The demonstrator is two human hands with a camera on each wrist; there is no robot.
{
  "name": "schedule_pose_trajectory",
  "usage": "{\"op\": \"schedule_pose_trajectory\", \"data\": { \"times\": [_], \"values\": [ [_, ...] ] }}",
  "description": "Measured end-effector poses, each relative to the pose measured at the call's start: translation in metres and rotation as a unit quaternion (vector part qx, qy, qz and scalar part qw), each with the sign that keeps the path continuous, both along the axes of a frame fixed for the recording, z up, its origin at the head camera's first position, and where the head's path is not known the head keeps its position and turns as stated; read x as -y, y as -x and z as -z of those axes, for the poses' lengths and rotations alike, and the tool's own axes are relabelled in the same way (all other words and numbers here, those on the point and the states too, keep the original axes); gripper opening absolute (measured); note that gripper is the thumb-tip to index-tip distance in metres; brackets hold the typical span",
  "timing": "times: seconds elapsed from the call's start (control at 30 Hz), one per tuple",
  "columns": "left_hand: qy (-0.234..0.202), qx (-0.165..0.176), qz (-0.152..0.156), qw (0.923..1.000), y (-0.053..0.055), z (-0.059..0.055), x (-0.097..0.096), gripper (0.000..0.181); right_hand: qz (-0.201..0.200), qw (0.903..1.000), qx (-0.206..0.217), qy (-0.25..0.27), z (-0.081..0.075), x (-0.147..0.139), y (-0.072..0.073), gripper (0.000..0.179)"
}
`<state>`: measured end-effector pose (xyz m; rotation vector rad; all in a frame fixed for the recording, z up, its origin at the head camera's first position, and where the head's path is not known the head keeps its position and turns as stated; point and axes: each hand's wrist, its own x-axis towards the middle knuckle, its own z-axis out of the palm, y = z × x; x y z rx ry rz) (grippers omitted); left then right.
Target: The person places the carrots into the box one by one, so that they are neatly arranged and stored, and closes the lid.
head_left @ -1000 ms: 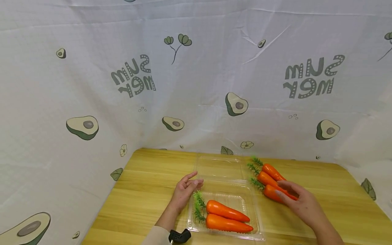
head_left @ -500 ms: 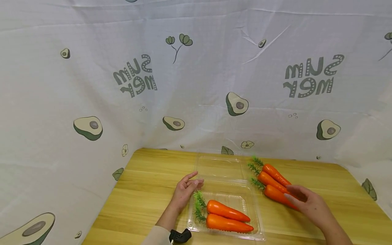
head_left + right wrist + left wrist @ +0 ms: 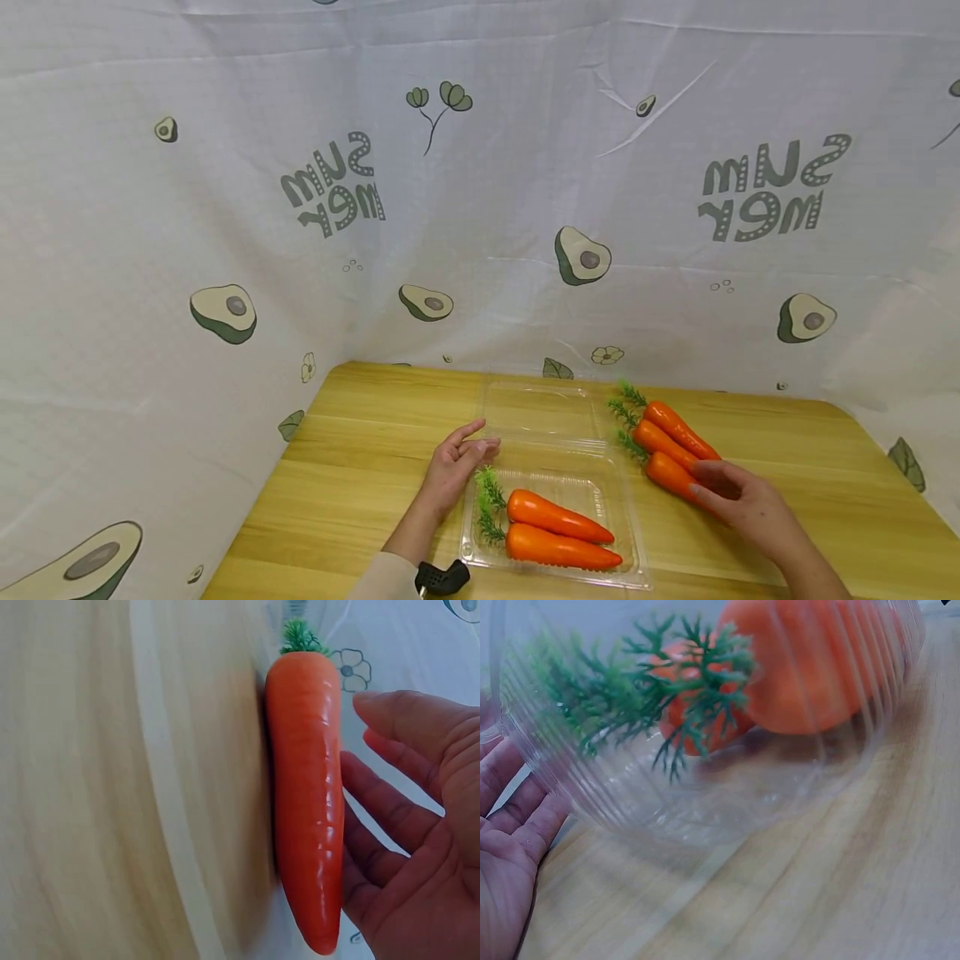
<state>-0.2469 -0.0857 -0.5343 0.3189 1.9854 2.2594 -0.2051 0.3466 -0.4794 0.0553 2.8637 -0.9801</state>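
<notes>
Two orange carrots with green tops, the upper carrot point(image 3: 555, 515) and the lower carrot point(image 3: 561, 547), lie side by side in a clear plastic container point(image 3: 632, 508). At its left wall rests my left hand point(image 3: 450, 471), fingers loosely extended; the left wrist view shows fingers point(image 3: 525, 799) close against the clear wall. My right hand point(image 3: 750, 504) hovers over the tip end of the nearest of three carrots on the right. In the right wrist view, that carrot point(image 3: 306, 772) lies between the table and my spread thumb and fingers, which are not closed round it.
The container's clear lid point(image 3: 540, 408) lies folded back behind it. Two more carrots, a middle one point(image 3: 660, 442) and a far one point(image 3: 678, 427), lie beside the nearest one on the wooden table point(image 3: 322, 500). A printed white cloth point(image 3: 480, 208) hangs behind.
My right hand has slid right along the carrots toward their tips, then shifted slightly back left. The left hand and the container have stayed in place.
</notes>
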Motion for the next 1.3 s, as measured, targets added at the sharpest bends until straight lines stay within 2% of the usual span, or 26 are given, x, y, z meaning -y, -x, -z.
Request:
{"op": "schedule_pose_trajectory", "data": {
  "times": [0.27,0.4,0.7,1.0,1.3],
  "values": [
    [-0.007,-0.001,-0.001,1.0,0.002,0.0,-0.002,0.052,-0.021,0.9998,0.002,0.008,0.006,0.0,0.008,0.06],
    [-0.006,0.0,0.0,1.0,0.003,0.001,-0.002,0.052,-0.03,0.9994,0.012,-0.009,0.006,0.002,0.011,0.064],
    [-0.003,0.001,-0.003,1.0,0.003,0.001,-0.002,0.052,-0.034,0.9989,0.032,-0.001,0.008,0.006,0.014,0.072],
    [-0.001,0.0,-0.003,1.0,0.004,0.002,-0.003,0.052,-0.04,0.9988,0.023,-0.017,0.007,0.006,0.011,0.071],
    [0.001,-0.001,-0.003,1.0,0.003,0.002,-0.002,0.053,-0.021,0.9992,0.028,-0.018,-0.002,0.006,0.006,0.078]
  ]
}}
